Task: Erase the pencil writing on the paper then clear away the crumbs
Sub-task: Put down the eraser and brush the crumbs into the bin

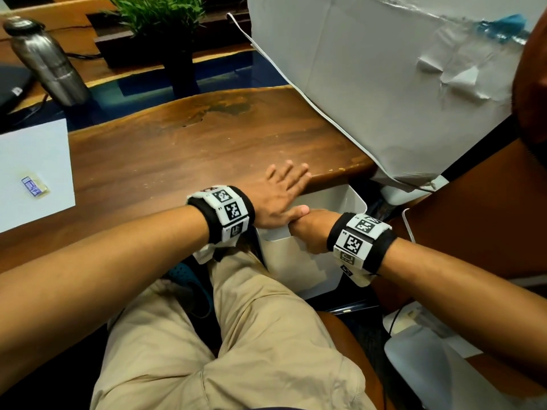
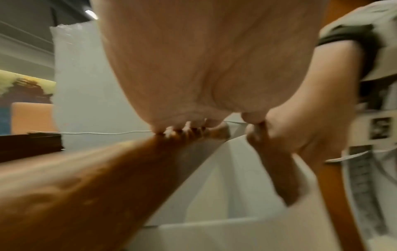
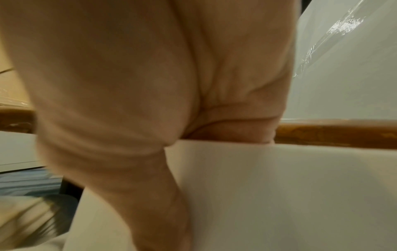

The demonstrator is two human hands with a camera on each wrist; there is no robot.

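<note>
A white paper (image 1: 32,173) lies at the table's left edge with a small wrapped eraser (image 1: 35,187) on it; no writing shows. My left hand (image 1: 284,184) lies flat on the wooden table (image 1: 177,149) at its near edge, fingers straight. In the left wrist view the fingertips (image 2: 182,130) touch the edge. Just below the edge my right hand (image 1: 307,229) grips the rim of a white bin (image 1: 299,276). The right wrist view is filled by my palm against the bin's wall (image 3: 279,186) under the table edge (image 3: 333,132). I see no crumbs.
A steel bottle (image 1: 47,63) and a potted plant (image 1: 165,31) stand at the back of the table. A large white taped board (image 1: 384,69) leans over the table's right end. My knees in khaki trousers (image 1: 236,335) are beneath the hands.
</note>
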